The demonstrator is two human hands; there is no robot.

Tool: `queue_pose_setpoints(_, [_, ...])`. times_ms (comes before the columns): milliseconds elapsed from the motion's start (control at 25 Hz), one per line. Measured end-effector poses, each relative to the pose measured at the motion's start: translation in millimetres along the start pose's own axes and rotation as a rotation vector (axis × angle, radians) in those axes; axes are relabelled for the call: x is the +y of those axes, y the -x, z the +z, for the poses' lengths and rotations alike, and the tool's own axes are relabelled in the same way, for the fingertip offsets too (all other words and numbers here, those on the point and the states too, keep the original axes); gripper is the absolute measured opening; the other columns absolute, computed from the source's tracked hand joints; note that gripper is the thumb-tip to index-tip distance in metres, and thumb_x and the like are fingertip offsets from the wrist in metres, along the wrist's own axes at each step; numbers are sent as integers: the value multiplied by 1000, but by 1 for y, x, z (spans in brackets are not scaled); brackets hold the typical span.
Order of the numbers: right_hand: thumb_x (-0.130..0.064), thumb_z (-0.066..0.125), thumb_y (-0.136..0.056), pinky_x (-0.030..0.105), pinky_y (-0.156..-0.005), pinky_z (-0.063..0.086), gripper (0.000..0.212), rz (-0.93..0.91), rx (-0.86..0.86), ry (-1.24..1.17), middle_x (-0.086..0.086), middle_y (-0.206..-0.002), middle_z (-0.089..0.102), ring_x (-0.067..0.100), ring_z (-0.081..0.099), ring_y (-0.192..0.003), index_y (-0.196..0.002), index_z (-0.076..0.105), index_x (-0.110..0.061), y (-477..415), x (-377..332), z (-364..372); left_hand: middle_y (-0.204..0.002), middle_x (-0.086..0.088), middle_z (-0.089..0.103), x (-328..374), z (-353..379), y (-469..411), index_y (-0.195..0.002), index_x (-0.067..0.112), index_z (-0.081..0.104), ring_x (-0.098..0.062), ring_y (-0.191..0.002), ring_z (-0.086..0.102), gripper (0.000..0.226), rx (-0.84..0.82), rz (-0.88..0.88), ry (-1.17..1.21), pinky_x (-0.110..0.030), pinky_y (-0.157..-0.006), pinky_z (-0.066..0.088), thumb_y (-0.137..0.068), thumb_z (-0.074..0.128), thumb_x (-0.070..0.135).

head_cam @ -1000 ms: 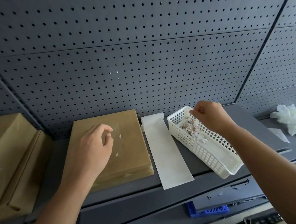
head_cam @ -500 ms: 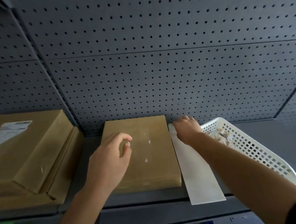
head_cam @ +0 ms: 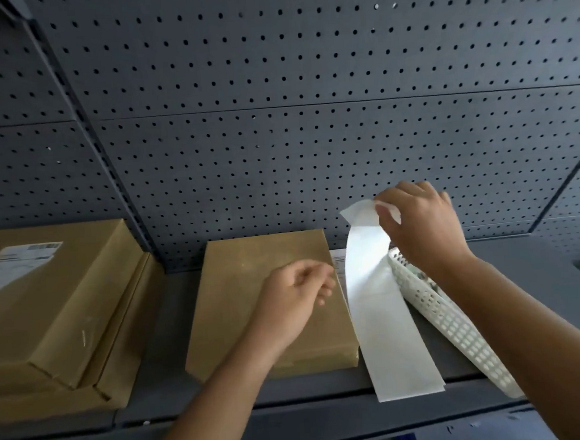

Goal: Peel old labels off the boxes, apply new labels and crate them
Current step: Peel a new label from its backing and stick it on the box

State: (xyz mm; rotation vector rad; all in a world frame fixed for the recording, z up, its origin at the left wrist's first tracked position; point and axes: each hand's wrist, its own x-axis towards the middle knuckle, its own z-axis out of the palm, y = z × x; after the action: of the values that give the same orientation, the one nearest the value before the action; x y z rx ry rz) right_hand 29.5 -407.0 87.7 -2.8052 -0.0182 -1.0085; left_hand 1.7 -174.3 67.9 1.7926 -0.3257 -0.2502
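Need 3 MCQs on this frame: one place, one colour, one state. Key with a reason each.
1. The label strip lies:
A) on the brown box
B) between the brown box and the white basket
C) inside the white basket

2. The pegboard is:
A) dark grey
B) white
C) yellow

3. The right hand:
A) lies flat on the brown box
B) grips the white basket
C) pinches the label strip's raised far end

Key:
1 B: its near part lies flat in the gap between the two.
2 A: the whole perforated wall is dark grey.
3 C: thumb and fingers close on the raised end.
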Motion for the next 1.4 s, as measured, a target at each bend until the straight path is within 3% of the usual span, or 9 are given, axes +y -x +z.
queue_pose_setpoints(200, [-23,62,-87,39,-72,43,13,-17,123,-30,-6,-90,64,22,53,-86,-96,72,-22,64,-19,-63,-104,-15,76,18,53,-20,-117,0,65,-26,-101,73,66,-243,-381,539,-34,-92,58,-96,46,60])
queue_pose_setpoints(320, [-25,62,-86,35,-73,42,15,-82,55,-65,-7,-90,61,19,51,-84,-95,73,-22,106,-22,-76,-105,-16,74,13,68,-24,-112,-2,65,-26,-97,70,65,-240,-444,756,-39,-99,55,-90,57,58])
queue_pose_setpoints(440, [-36,64,-88,37,-74,48,18,-139,-122,-116,-9,-96,59,16,52,-88,-101,70,-26,138,-18,-73,-118,-17,71,5,71,-19,-121,3,68,-27,-101,66,40,-311,-337,665,-38,-91,54,-97,63,35])
queue_pose_setpoints(520, [-58,63,-85,24,-83,47,37,-131,-284,-200,-16,-103,57,8,53,-93,-110,68,-31,147,-14,-77,-107,-11,74,2,73,-14,-114,7,69,-23,-92,68,24,-232,-299,571,-34,-80,55,-96,66,22])
queue_pose_setpoints(600, [-70,59,-82,11,-84,45,48,-52,-340,-312,-23,-106,57,-2,55,-95,-112,68,-33,145,-12,-86,-99,-6,74,0,73,-10,-110,10,69,-22,-90,70,19,-139,-247,494,-39,-85,59,-94,69,21])
queue_pose_setpoints(800, [-35,63,-92,27,-82,48,22,-51,-92,-199,-10,-105,60,12,56,-95,-107,71,-21,116,-7,-84,-101,-9,76,1,73,-1,-111,11,70,-21,-89,72,20,-93,-170,437,-44,-90,59,-95,68,23])
queue_pose_setpoints(1000, [-42,57,-92,35,-77,49,25,-116,-132,-134,-12,-98,64,17,57,-90,-100,72,-25,104,1,-69,-102,-12,76,5,70,7,-114,7,66,-19,-89,71,24,-202,-131,579,-32,-85,59,-92,68,17])
queue_pose_setpoints(1160, [-34,67,-90,31,-70,51,12,-85,-109,-203,-13,-90,65,16,61,-85,-92,73,-24,102,-2,-68,-108,-19,73,3,69,9,-118,9,65,-25,-97,70,32,-199,-54,504,-27,-84,56,-87,74,8])
queue_pose_setpoints(1400, [-40,62,-92,24,-58,47,19,-40,-101,-211,-13,-83,64,9,60,-77,-85,72,-25,98,-8,-73,-82,6,73,5,73,12,-109,13,56,-8,-75,62,33,-81,92,453,-21,-75,50,-85,76,1])
